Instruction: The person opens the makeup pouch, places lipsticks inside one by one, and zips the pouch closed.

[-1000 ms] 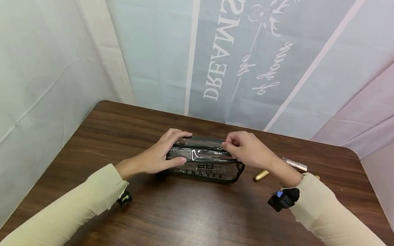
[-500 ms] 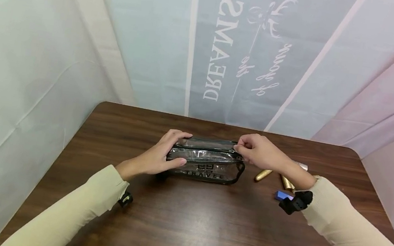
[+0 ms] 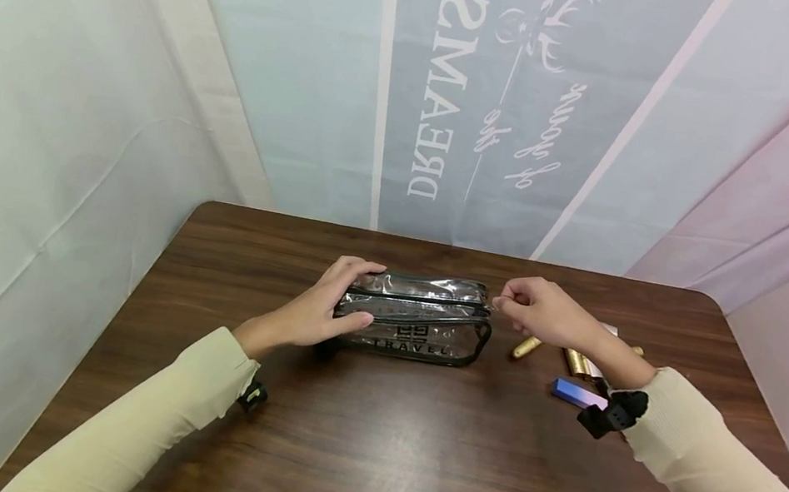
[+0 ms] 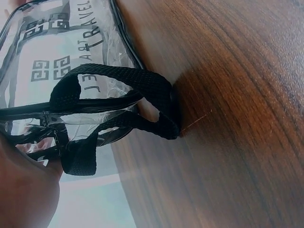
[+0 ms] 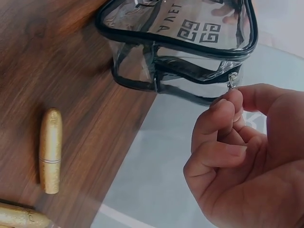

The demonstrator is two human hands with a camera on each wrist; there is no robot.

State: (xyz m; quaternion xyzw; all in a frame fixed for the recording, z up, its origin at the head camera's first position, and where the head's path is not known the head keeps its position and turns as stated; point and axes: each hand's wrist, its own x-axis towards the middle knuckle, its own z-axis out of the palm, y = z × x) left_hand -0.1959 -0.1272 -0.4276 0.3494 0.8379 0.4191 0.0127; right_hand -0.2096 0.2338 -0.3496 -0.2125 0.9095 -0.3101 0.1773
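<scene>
A clear travel pouch with black trim and dark lettering stands on the table. My left hand grips its left end, thumb on the near side and fingers over the far side. In the right wrist view, the thumb and forefinger of my right hand pinch a small metal zipper pull at the pouch's right end. The other fingers of that hand are curled. A black strap handle loops from the left end in the left wrist view. I see nothing packed inside the pouch.
A gold lipstick-like tube lies right of the pouch. Another gold tube, a blue-to-pink stick and a pale item lie under my right wrist, partly hidden. Fabric hangs behind the wooden table.
My right hand has slid the zipper pull rightward along the pouch's top to its right end. My left hand stays in place. The blue-to-pink stick has come more into view.
</scene>
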